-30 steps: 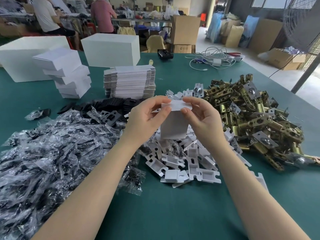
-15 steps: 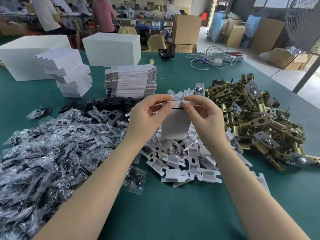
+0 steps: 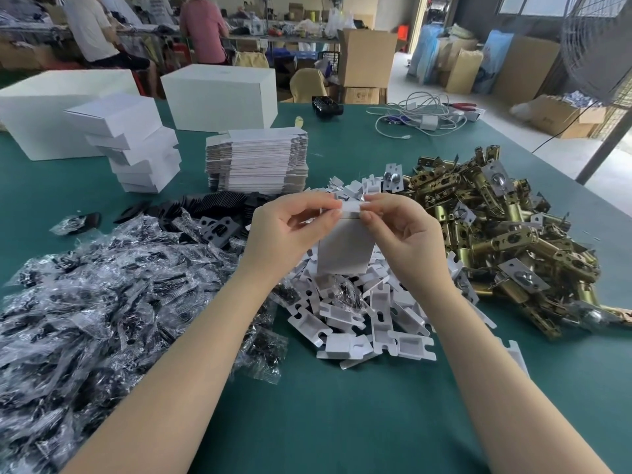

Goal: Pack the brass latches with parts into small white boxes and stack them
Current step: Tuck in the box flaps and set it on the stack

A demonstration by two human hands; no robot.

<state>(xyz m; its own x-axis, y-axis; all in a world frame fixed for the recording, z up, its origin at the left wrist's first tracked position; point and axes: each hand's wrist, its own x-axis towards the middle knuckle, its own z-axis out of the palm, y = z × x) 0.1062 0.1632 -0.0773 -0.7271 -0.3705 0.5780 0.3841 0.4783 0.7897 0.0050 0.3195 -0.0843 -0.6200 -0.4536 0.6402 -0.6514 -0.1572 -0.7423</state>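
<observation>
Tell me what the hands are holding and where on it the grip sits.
Both hands, left hand and right hand, pinch one small white box at its top flap, one at each end.

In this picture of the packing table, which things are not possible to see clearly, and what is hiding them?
Only the head view exists.
- Inside of the small white cardboard box: hidden by its walls and nearly shut top flap, which both hands pinch, left hand and right hand.
- Contents of the clear plastic parts bags: glare and crinkles blur them.
- Heap of brass latches: cut by the right edge.
- Stacked white boxes: all closed.
</observation>
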